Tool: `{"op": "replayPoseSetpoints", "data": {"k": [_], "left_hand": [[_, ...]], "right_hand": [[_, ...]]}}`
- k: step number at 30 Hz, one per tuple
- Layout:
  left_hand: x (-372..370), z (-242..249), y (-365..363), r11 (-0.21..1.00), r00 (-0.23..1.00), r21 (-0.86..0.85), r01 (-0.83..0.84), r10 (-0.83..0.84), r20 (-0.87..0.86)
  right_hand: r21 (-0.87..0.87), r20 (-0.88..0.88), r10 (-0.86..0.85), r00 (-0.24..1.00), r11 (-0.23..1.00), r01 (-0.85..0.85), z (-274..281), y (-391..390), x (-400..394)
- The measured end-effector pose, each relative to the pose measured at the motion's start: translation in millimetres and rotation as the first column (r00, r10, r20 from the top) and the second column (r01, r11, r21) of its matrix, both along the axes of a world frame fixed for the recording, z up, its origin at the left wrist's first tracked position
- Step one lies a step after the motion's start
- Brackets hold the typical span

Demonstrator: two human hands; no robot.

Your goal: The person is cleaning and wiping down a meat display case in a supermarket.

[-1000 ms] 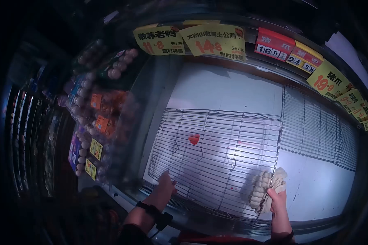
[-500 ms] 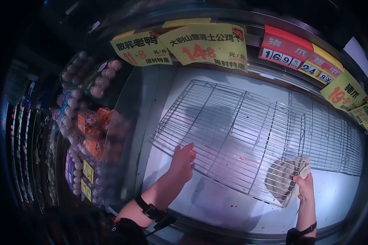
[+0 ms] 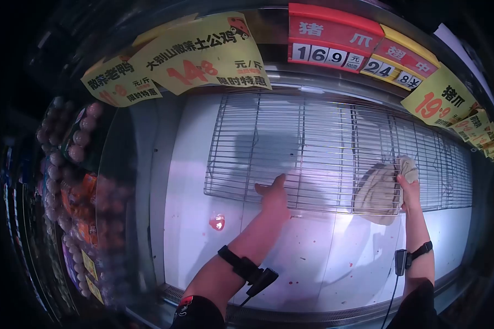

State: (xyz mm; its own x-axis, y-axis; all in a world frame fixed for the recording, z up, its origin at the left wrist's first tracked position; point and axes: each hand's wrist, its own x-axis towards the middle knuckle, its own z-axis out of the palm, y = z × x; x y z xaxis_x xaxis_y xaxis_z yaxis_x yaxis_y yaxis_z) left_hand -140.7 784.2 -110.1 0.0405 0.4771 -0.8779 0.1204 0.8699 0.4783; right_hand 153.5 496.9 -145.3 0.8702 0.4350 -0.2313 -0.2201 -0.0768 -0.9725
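Observation:
A metal wire rack [image 3: 274,148] is held above the white case floor, spanning the middle of the view. My left hand [image 3: 274,197] is closed on its front rail, left of the middle. At the rack's right end, my right hand [image 3: 410,192] grips the side edge together with a greyish cloth [image 3: 376,189]. Most of this cloth hangs behind the bars, and a bunched part shows above my right fingers.
A second wire rack [image 3: 444,170] lies at the right. Small red spots and a wet red patch [image 3: 217,222] mark the white floor [image 3: 307,263]. Price signs [image 3: 203,55] line the back rail. Packed eggs [image 3: 52,175] stand beyond the left side wall.
The rack has shifted away from me toward the back and turned straighter. My left hand has moved right and closed on its front rail. The right hand, still holding on, has moved farther back.

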Motion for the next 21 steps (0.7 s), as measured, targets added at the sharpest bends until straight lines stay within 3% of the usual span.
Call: {"op": "replayPoseSetpoints", "data": {"k": [2, 4, 6, 7, 9, 10, 11, 13, 16, 19, 21], "left_hand": [[16, -4, -4, 0.998, 0.996, -0.05, 0.03, -0.035, -0.088], [25, -8, -7, 0.992, 0.991, -0.126, 0.032, -0.048, -0.126], [29, -25, -10, 0.992, 0.999, -0.122, 0.024, -0.028, -0.035], [28, -33, -12, 0.992, 1.0, -0.125, 0.018, -0.017, 0.004], [24, -26, -13, 0.991, 0.995, -0.131, -0.025, 0.038, 0.091], [24, -23, -13, 0.99, 0.988, -0.131, -0.045, 0.063, 0.138], [25, -26, -12, 0.99, 0.989, -0.132, -0.05, 0.068, 0.132], [25, -34, -14, 0.988, 0.989, -0.138, -0.064, 0.081, 0.121], [24, -45, -17, 0.991, 0.98, -0.122, -0.056, 0.078, 0.181], [21, -74, -15, 0.983, 0.967, -0.181, -0.026, 0.07, 0.244], [16, -97, -15, 0.982, 0.951, -0.185, -0.036, 0.09, 0.295]], "right_hand": [[-0.045, 0.105, -0.067, 0.992, 0.996, 0.072, -17, 1, 23], [-0.156, 0.337, -0.099, 0.936, 0.975, 0.159, -15, -3, 30], [-0.27, 0.529, -0.045, 0.847, 0.938, 0.218, -1, -7, 30], [-0.26, 0.671, 0.031, 0.741, 0.945, 0.196, 27, -1, 8], [-0.198, 0.755, -0.085, 0.65, 0.915, 0.35, 74, -1, -23], [-0.055, 0.709, -0.153, 0.688, 0.961, 0.271, 99, -6, -33], [0.185, 0.552, -0.306, 0.775, 0.952, 0.244, 114, -21, -34], [0.347, 0.452, -0.308, 0.837, 0.925, 0.154, 164, -27, -54], [0.467, 0.346, -0.219, 0.912, 0.884, 0.036, 189, 38, -90], [0.111, 0.509, 0.136, 0.85, 0.969, -0.222, 145, 121, -91], [-0.453, 0.646, 0.521, 0.558, 0.85, -0.268, 98, 180, -93]]}}
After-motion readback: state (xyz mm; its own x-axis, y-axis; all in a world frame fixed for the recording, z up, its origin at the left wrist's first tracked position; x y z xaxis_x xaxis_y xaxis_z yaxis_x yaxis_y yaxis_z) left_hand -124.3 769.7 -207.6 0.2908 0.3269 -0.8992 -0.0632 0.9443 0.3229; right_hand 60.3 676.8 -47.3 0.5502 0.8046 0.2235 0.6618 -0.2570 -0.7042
